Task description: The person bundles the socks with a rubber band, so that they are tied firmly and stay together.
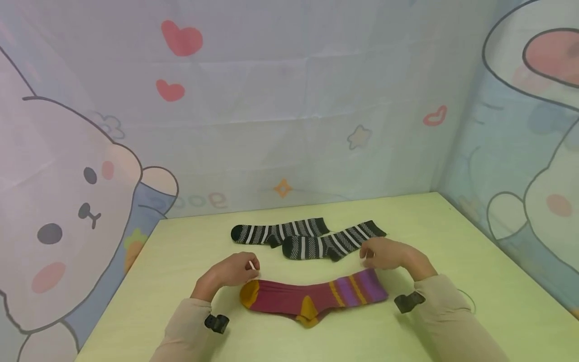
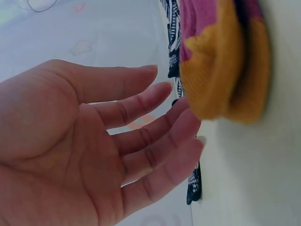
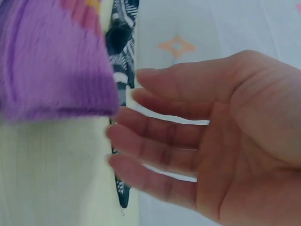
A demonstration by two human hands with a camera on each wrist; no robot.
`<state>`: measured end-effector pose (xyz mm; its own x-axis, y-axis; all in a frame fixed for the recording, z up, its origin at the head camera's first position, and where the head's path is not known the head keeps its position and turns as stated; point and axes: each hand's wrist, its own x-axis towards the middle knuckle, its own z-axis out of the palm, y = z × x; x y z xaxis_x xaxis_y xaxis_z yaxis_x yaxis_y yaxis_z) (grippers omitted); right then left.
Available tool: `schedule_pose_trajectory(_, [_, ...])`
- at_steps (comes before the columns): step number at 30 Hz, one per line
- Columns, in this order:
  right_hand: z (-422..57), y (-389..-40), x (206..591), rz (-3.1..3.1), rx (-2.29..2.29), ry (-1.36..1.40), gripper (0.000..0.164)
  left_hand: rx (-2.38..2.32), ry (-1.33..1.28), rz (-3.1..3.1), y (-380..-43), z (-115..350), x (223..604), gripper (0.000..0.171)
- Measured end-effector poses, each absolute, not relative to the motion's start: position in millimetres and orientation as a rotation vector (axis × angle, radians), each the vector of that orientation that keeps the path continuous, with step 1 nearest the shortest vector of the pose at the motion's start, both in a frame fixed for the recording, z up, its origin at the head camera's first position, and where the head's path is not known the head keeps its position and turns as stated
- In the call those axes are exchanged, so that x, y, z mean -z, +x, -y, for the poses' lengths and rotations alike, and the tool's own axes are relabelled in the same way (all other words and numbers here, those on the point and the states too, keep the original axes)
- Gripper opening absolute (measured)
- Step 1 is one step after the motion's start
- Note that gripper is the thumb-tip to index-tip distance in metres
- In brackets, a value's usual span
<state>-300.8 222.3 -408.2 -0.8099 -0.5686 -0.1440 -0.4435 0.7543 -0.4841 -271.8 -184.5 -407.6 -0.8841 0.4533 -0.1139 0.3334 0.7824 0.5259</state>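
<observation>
Across the front of the table lies a maroon sock (image 1: pixel 289 296) with a mustard toe and heel and a purple striped cuff. My left hand (image 1: pixel 235 269) hovers beside its toe (image 2: pixel 211 80), fingers loosely bent and holding nothing. At the other end, my right hand (image 1: pixel 384 253) is near the purple cuff (image 3: pixel 61 70), its fingers relaxed with nothing between them. Behind the maroon sock are two black-and-white striped socks, one farther left (image 1: pixel 289 231) and one nearer (image 1: pixel 334 242), partly overlapping. The right hand overlaps the nearer one's cuff end in the head view.
The pale yellow-green table (image 1: pixel 190 241) ends at a hanging backdrop (image 1: pixel 289 110) printed with cartoon animals and hearts. More printed cloth (image 1: pixel 534 166) stands along the right side. Dark wrist cameras sit on the left (image 1: pixel 217 323) and right (image 1: pixel 409 301) wrists.
</observation>
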Motion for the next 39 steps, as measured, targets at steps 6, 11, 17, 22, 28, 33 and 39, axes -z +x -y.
schedule_pose_trajectory(6, [-227.9, -314.5, 405.7, -2.784, 0.656, -0.851, 0.018, -0.757, 0.599, -2.782, -284.0, 170.2, 402.2, 0.006])
schedule_pose_trajectory(11, [-229.9, -322.5, 401.1, -2.833, 0.736, -0.83, 0.016, -0.814, 0.565, -2.833, -293.0, 154.5, 396.9, 0.015])
schedule_pose_trajectory(17, [-231.4, -336.0, 401.6, -2.892, 0.792, -0.809, 0.021, -0.913, 0.511, -2.889, -298.3, 140.0, 391.8, 0.02])
schedule_pose_trajectory(22, [-233.2, -350.2, 406.3, -2.97, 0.773, -0.788, 0.022, -0.947, 0.483, -2.903, -303.9, 129.3, 391.3, 0.02])
schedule_pose_trajectory(28, [-232.4, -362.0, 410.8, -3.02, 0.78, -0.736, 0.019, -0.987, 0.444, -2.93, -311.8, 123.3, 396.7, 0.022])
schedule_pose_trajectory(33, [-229.6, -373.9, 414.9, -3.05, 0.782, -0.711, 0.019, -1.051, 0.359, -2.984, -317.8, 119.7, 400.6, 0.022])
schedule_pose_trajectory(39, [-230.4, -385.4, 420.4, -3.085, 0.737, -0.671, 0.022, -0.993, 0.297, -3.004, -329.1, 113.5, 405.1, 0.022])
